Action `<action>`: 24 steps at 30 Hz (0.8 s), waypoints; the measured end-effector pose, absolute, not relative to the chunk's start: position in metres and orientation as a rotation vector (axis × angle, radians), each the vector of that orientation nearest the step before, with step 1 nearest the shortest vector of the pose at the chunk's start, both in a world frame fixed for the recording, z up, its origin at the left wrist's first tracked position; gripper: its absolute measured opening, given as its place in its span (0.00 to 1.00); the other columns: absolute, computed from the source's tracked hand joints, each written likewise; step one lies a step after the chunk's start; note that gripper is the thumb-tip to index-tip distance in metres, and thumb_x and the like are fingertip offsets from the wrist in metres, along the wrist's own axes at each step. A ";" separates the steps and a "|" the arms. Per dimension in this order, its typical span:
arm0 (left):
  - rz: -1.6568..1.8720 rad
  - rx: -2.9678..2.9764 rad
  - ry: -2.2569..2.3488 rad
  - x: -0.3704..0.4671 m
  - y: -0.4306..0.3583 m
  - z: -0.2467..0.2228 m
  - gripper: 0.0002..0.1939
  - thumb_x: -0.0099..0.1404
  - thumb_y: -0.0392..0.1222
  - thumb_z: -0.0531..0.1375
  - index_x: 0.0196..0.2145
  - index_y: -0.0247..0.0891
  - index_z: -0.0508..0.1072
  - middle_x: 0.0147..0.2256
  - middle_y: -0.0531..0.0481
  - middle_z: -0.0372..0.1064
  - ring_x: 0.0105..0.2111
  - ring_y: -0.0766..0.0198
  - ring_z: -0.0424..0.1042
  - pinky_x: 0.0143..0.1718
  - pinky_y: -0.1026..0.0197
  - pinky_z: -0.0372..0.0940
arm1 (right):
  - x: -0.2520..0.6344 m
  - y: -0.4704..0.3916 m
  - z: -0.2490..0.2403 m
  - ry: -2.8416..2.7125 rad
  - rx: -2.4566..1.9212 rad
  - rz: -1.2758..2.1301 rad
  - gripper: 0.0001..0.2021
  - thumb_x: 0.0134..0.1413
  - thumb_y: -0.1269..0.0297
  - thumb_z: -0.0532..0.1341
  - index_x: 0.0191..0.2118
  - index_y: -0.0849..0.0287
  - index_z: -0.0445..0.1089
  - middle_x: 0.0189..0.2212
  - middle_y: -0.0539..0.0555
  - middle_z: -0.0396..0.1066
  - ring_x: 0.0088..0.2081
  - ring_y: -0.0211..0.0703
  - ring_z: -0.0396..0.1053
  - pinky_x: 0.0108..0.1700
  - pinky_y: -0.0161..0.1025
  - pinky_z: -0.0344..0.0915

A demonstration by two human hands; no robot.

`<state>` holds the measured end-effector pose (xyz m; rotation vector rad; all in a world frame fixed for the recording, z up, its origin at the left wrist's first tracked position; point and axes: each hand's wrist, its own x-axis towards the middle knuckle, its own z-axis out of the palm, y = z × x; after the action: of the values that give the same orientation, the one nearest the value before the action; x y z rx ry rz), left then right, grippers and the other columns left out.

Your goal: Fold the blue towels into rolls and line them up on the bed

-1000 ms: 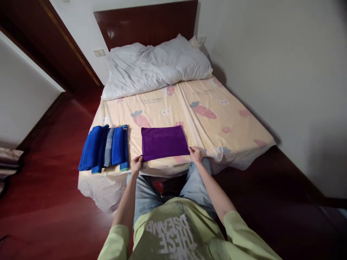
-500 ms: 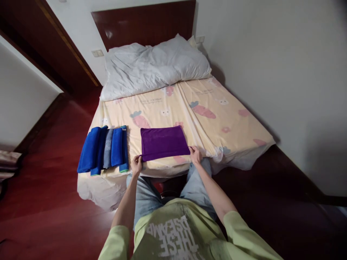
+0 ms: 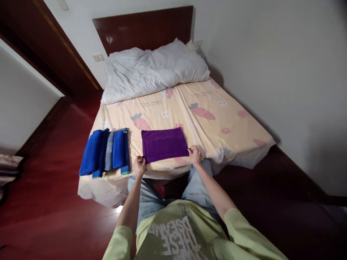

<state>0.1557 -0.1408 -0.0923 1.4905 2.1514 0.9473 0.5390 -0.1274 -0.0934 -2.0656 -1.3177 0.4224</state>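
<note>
A folded purple towel lies flat near the foot edge of the bed, which has a cream sheet printed with carrots. My left hand pinches the towel's near left corner. My right hand pinches its near right corner. Both hands rest at the mattress edge, with my knees in jeans just below. To the left of the towel sits a row of folded blue and grey towels.
A white pillow lies at the head of the bed against a dark wooden headboard. A white wall runs along the right side. Dark red wooden floor surrounds the bed; a doorway is at the left.
The towel's near edge has shifted slightly up the bed, with both hands holding its corners. The view tilted down a little.
</note>
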 end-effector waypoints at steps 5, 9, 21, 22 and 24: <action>0.879 2.101 1.868 0.155 -0.147 -0.082 0.13 0.70 0.41 0.55 0.48 0.41 0.77 0.57 0.38 0.71 0.59 0.50 0.68 0.62 0.48 0.62 | 0.548 -0.144 -0.081 -1.867 -1.618 0.253 0.17 0.66 0.62 0.56 0.55 0.56 0.74 0.55 0.60 0.74 0.57 0.54 0.69 0.62 0.51 0.63; 0.678 2.335 1.526 0.151 -0.151 -0.084 0.20 0.70 0.44 0.57 0.57 0.38 0.73 0.59 0.39 0.70 0.63 0.50 0.65 0.67 0.46 0.58 | 0.553 -0.150 -0.083 -2.168 -1.467 0.317 0.19 0.65 0.65 0.56 0.59 0.57 0.73 0.59 0.60 0.71 0.62 0.56 0.66 0.66 0.56 0.59; 0.459 2.484 1.629 0.147 -0.143 -0.087 0.29 0.64 0.26 0.51 0.59 0.36 0.73 0.60 0.39 0.69 0.63 0.51 0.67 0.66 0.46 0.60 | 0.549 -0.132 -0.088 -2.185 -1.524 0.277 0.27 0.53 0.81 0.52 0.55 0.59 0.77 0.58 0.59 0.73 0.60 0.55 0.70 0.64 0.56 0.65; 0.458 2.505 1.604 0.143 -0.146 -0.085 0.29 0.64 0.26 0.51 0.59 0.36 0.73 0.61 0.38 0.69 0.64 0.51 0.66 0.67 0.46 0.60 | 0.552 -0.137 -0.087 -2.174 -1.500 0.280 0.27 0.54 0.81 0.52 0.55 0.59 0.77 0.58 0.59 0.72 0.60 0.54 0.70 0.65 0.57 0.65; 0.455 2.536 1.535 0.133 -0.157 -0.083 0.29 0.65 0.26 0.50 0.60 0.34 0.73 0.62 0.38 0.67 0.65 0.52 0.64 0.68 0.46 0.58 | 0.558 -0.149 -0.087 -2.161 -1.449 0.302 0.28 0.54 0.81 0.52 0.55 0.57 0.77 0.58 0.57 0.72 0.60 0.54 0.71 0.65 0.56 0.64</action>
<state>0.1334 -0.1568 -0.0827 2.5356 1.5348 0.4553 0.5580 -0.1492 -0.0866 -1.4491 -2.1605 0.3020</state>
